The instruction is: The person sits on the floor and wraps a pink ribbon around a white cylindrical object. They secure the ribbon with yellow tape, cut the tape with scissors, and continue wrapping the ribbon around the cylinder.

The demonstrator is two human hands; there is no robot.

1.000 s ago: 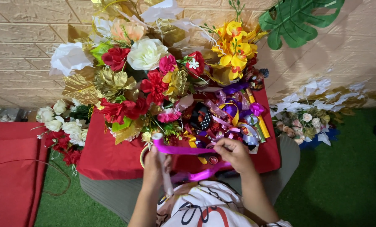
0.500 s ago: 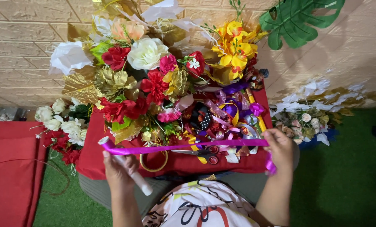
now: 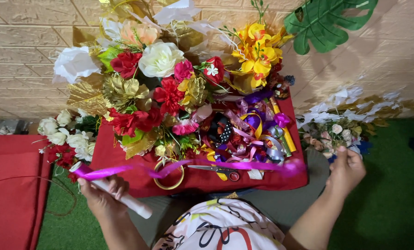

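My left hand [image 3: 102, 196] is closed around a slim white stick [image 3: 123, 200] whose far end carries a glossy magenta ribbon [image 3: 193, 165], and my right hand [image 3: 346, 171] pinches the ribbon's other end out at the right, so the band hangs taut across the near edge of the red cloth-covered table [image 3: 123, 155]. Pulled wide like this, it clears the steel scissors [image 3: 211, 169] and gold ring [image 3: 169, 176] beneath, with the artificial flower arrangement [image 3: 160, 78] farther back
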